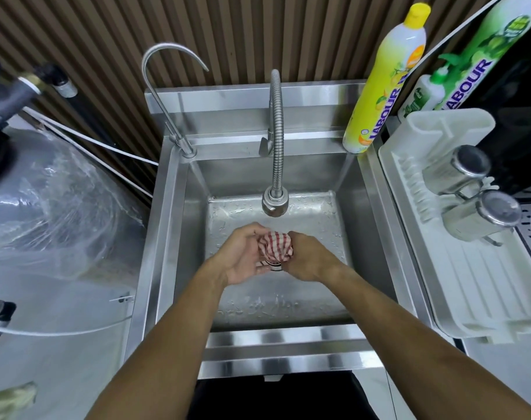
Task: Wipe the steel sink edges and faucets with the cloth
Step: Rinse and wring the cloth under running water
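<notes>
Fingers of left hand (pixel 245 256) and right hand (pixel 307 258): curled round a bunched red-and-white striped cloth (pixel 275 246), held between them over the middle of the steel sink (pixel 173 207) basin. Drain beneath: mostly hidden by the cloth. Flexible faucet (pixel 276 140) at the back edge; gooseneck faucet (pixel 167 95) at the back left corner. Yellow bottle (pixel 385 83) at the back right corner, label partly legible.

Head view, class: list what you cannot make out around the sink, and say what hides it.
- Drain: mostly hidden by the cloth and both hands.
- Right hand: its grip faces away from the camera.
- Green bottle: top cut off by the frame edge.
- Water flow from the faucet: none discernible.
</notes>
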